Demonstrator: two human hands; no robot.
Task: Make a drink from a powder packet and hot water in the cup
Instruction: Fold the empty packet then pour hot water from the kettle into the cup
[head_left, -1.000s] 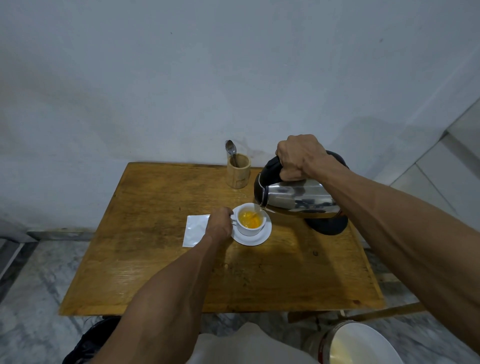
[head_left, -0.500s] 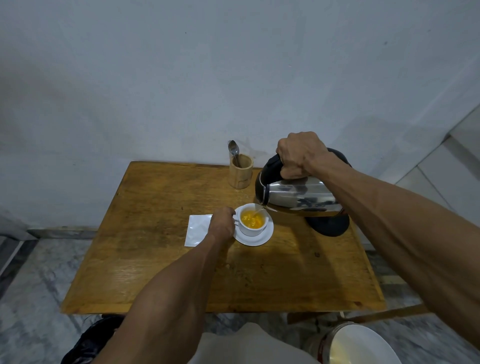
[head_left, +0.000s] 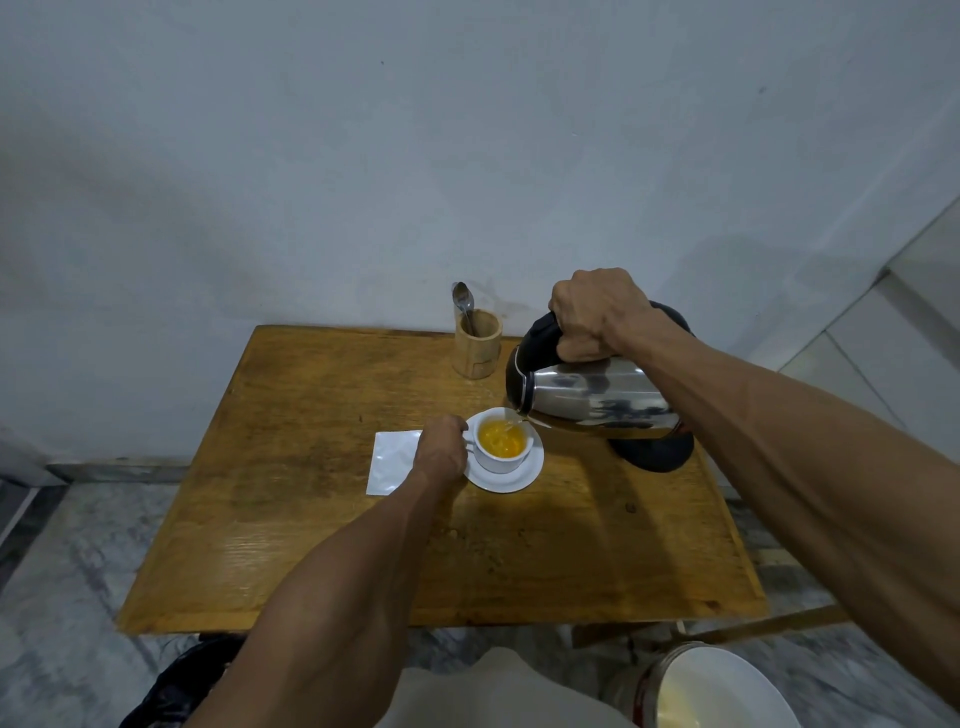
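Note:
A white cup (head_left: 503, 458) holding orange liquid stands on a white saucer (head_left: 524, 478) in the middle of the wooden table (head_left: 311, 530). My left hand (head_left: 441, 450) grips the cup's handle on its left side. My right hand (head_left: 592, 317) is closed on the black handle of a steel kettle (head_left: 592, 397), tilted with its spout over the cup's rim, and water streams into the cup. A white powder packet (head_left: 390, 461) lies flat just left of my left hand.
A bamboo holder (head_left: 478, 344) with a spoon (head_left: 462, 304) stands at the table's back edge by the wall. The kettle's black base (head_left: 652, 453) sits right of the saucer. A white bucket (head_left: 711, 688) stands on the floor at the lower right.
The orange liquid in the cup has risen as the kettle keeps pouring. Both hands hold much the same positions.

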